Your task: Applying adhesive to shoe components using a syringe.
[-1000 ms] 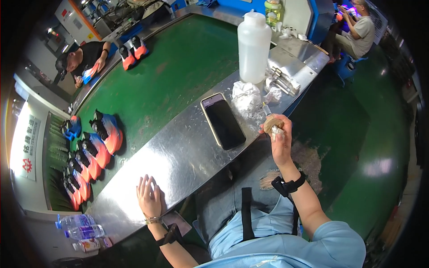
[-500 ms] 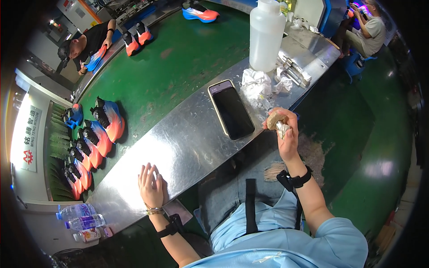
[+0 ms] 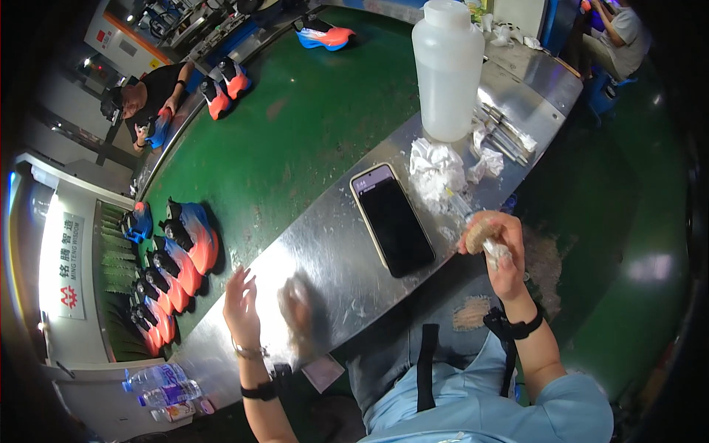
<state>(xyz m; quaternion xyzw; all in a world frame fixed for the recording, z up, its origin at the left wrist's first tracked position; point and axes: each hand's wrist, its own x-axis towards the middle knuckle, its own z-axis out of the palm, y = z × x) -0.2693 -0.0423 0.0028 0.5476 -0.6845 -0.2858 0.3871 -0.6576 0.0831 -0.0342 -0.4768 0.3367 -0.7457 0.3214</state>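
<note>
Green worktop (image 3: 317,103) across the far side, steel ledge (image 3: 332,251) this side of it. Co-worker (image 3: 155,92) at the far edge has both hands on a shoe. Shoe row (image 3: 181,273) sits at the left of the worktop, a pair (image 3: 225,88) near the co-worker, a single shoe (image 3: 323,35) at the far end. Jug (image 3: 447,81) stands upright on the ledge beyond the right hand, so a careless reach that way could tip it. Water bottles (image 3: 166,387) lie at the ledge's left end, clear of both hands.

Left hand (image 3: 240,306): lifted off the ledge near its left part, fingers loosely apart, nothing visible in it. Right hand (image 3: 506,255): curled, pinching a tan sponge (image 3: 484,230) with the syringe (image 3: 461,204) and a bit of tissue (image 3: 499,255); exact finger grip hidden. It's at the ledge's front edge; loosen it and the lot could drop to the floor.

Phone (image 3: 391,221) lies flat just left of that hand: drip risk, and it takes up ledge space. Tissue wad (image 3: 436,173) is right by the syringe tip; can't tell if touching. Could snag or smear. Metal tools (image 3: 504,140) lie loose beside the jug, crowding that corner.
</note>
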